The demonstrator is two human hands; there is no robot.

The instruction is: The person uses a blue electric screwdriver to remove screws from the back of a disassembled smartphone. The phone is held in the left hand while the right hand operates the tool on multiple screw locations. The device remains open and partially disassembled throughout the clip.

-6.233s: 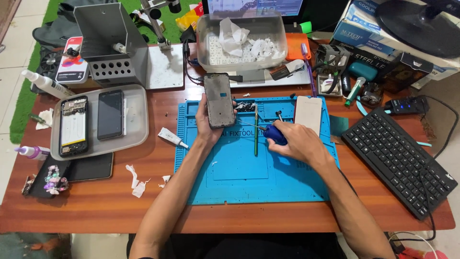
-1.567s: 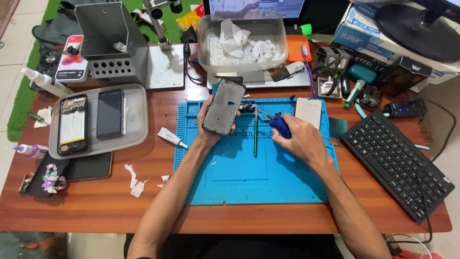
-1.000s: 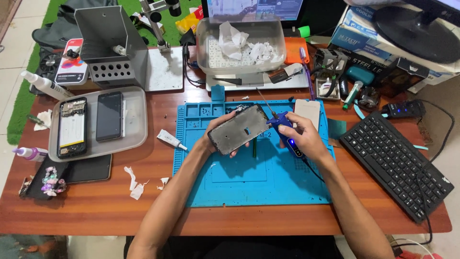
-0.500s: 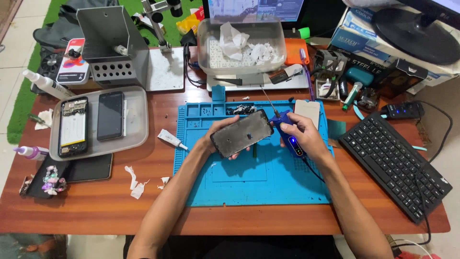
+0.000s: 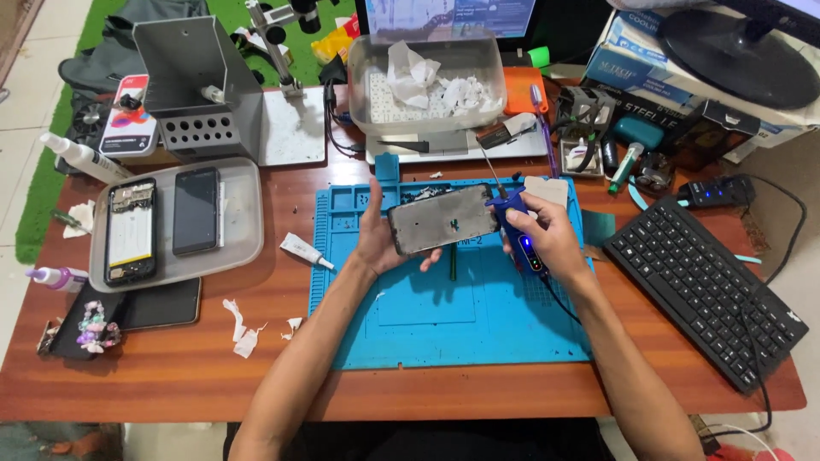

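Both hands are working over the far half of a blue mat lying at the middle of the wooden worktop. His left hand is gripping a dark phone panel from below, thumb up along its left end and fingers curling under. The panel is lying nearly level, its long axis running left to right, with the right end tipping slightly toward the far edge and meeting the tool. His right hand is closing around a blue powered hand tool, whose thin tip is pointing toward the far edge and whose cord is trailing back along the wrist.

Toward the left edge, a grey tray is carrying an opened phone and a black phone, both lying lengthwise front to back. Beyond it, near the far left corner, a flat red, white and black package is sitting beside a grey metal stand. At the far edge, a clear tub is holding crumpled white paper. Blue and white cardboard boxes are stacking up at the far right corner, and a black keyboard is angling along the right edge.
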